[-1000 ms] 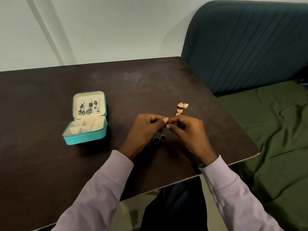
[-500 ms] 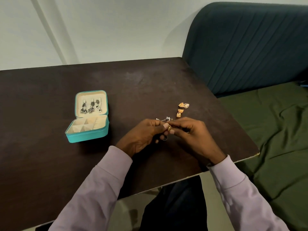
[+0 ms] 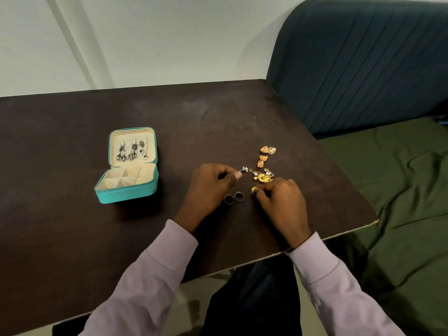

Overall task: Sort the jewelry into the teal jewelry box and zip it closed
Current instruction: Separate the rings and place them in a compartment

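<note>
On the dark worktop (image 3: 72, 238) the teal box (image 3: 128, 187) sits open at about nine o'clock from the hands, its lid (image 3: 132, 146) tipped back with three silver earrings (image 3: 132, 151) hanging on the cream lining, the tray compartments below looking bare. The left hand (image 3: 208, 187) has its fingers curled, and its grip pinches a small silver earring (image 3: 244, 169) between thumb and forefinger. Just beside it, the right hand (image 3: 281, 202) rests on the worktop with fingers curled, its grip closed on a small gold ring (image 3: 253, 189) at the fingertips. Two dark rings (image 3: 234, 198) lie between the hands, at six o'clock from the silver piece. A tangle of gold earrings (image 3: 261, 176) lies just at twelve o'clock from the right hand, and orange-gold earrings (image 3: 265, 155) lie beyond them. A teal sofa (image 3: 363, 64) stands at three o'clock.
</note>
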`<act>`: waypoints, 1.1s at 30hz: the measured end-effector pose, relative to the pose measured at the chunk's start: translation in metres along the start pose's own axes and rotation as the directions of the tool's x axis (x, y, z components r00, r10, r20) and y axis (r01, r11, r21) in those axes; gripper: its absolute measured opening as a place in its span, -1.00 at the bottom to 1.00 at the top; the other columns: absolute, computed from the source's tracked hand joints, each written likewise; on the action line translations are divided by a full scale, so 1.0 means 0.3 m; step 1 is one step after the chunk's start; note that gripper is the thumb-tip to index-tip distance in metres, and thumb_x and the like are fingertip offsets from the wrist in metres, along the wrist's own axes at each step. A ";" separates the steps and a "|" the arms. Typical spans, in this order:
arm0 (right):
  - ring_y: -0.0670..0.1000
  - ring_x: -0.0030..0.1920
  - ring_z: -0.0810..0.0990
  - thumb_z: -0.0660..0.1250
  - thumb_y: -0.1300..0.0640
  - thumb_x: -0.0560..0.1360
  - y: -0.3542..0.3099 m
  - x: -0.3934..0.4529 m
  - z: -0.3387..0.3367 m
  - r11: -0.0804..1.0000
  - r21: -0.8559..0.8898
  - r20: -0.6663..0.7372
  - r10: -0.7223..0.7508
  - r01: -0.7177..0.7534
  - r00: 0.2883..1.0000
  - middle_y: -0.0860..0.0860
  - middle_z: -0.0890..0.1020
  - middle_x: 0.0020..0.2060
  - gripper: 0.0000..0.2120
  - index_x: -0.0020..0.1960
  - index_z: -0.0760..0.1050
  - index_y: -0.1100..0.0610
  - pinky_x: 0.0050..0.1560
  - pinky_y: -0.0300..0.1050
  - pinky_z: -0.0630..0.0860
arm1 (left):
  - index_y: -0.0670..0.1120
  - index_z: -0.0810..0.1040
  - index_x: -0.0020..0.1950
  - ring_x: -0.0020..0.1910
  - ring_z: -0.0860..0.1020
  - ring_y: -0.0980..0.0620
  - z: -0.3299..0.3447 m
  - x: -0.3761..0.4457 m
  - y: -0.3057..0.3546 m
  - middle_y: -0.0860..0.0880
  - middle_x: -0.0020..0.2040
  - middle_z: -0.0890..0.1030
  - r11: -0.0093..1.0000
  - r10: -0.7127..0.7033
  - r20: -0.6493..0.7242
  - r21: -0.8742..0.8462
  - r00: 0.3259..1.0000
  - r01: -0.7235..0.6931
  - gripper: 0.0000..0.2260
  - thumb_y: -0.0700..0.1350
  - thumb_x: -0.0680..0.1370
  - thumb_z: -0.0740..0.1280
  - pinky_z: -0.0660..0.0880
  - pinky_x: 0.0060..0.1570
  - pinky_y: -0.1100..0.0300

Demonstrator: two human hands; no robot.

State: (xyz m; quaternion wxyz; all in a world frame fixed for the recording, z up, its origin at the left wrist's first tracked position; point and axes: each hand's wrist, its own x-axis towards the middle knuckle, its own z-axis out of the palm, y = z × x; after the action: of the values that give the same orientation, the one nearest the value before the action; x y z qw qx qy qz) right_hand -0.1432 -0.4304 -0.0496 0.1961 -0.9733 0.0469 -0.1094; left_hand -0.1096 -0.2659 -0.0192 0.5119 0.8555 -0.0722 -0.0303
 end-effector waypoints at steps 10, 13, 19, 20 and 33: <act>0.14 -0.26 0.50 0.39 0.07 0.39 -0.047 -0.024 0.042 0.906 -0.413 -0.146 -0.168 0.094 0.975 0.09 0.59 -0.34 -0.83 -0.32 0.61 0.13 -0.26 -0.06 0.39 | -0.05 0.65 0.04 -0.10 0.55 0.17 -0.064 -0.046 -0.086 0.02 -0.01 0.67 0.923 0.019 0.059 0.384 0.998 -0.040 -0.84 -0.07 0.51 0.35 0.26 -0.17 0.44; 0.14 -0.24 0.52 0.39 0.07 0.39 -0.046 -0.027 0.044 0.895 -0.434 -0.121 -0.172 0.104 0.978 0.10 0.60 -0.32 -0.84 -0.28 0.63 0.14 -0.22 -0.03 0.42 | -0.06 0.65 0.05 -0.10 0.53 0.19 -0.075 -0.046 -0.086 0.02 0.00 0.67 0.923 0.028 0.059 0.381 0.998 -0.048 -0.83 -0.08 0.51 0.36 0.24 -0.18 0.48; 0.14 -0.24 0.50 0.29 0.06 0.43 -0.051 -0.026 0.028 0.928 -0.361 -0.134 -0.146 0.089 0.980 0.09 0.60 -0.31 -0.80 -0.24 0.64 0.13 -0.24 -0.03 0.40 | -0.04 0.65 0.07 -0.09 0.53 0.20 -0.087 -0.045 -0.084 0.05 0.02 0.66 0.908 0.024 0.127 0.412 0.992 -0.075 -0.82 -0.05 0.52 0.34 0.25 -0.18 0.48; 0.14 -0.24 0.50 0.28 0.06 0.43 -0.054 -0.025 0.026 0.946 -0.309 -0.155 -0.149 0.095 0.977 0.08 0.59 -0.30 -0.80 -0.21 0.64 0.12 -0.25 -0.03 0.38 | -0.03 0.64 0.08 -0.06 0.54 0.19 -0.088 -0.045 -0.086 0.05 0.04 0.66 0.902 0.024 0.138 0.424 0.990 -0.081 -0.82 -0.05 0.52 0.33 0.25 -0.16 0.48; 0.09 -0.25 0.47 0.46 0.10 0.36 -0.124 -0.001 0.043 0.913 -0.105 -0.025 -0.400 0.395 0.916 0.03 0.49 -0.34 -0.93 -0.18 0.67 0.07 -0.25 -0.09 0.38 | 0.01 0.64 0.05 -0.01 0.54 0.07 -0.073 -0.047 -0.098 0.02 -0.01 0.61 0.843 0.034 0.121 0.530 0.992 -0.094 -0.84 -0.06 0.52 0.33 0.33 -0.09 0.31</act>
State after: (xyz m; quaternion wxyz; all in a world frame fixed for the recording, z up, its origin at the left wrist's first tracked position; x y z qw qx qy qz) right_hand -0.1388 -0.3913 -0.0467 0.1206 -0.9682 -0.1421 -0.1667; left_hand -0.1181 -0.2309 -0.0349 0.2499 0.9583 -0.1335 -0.0375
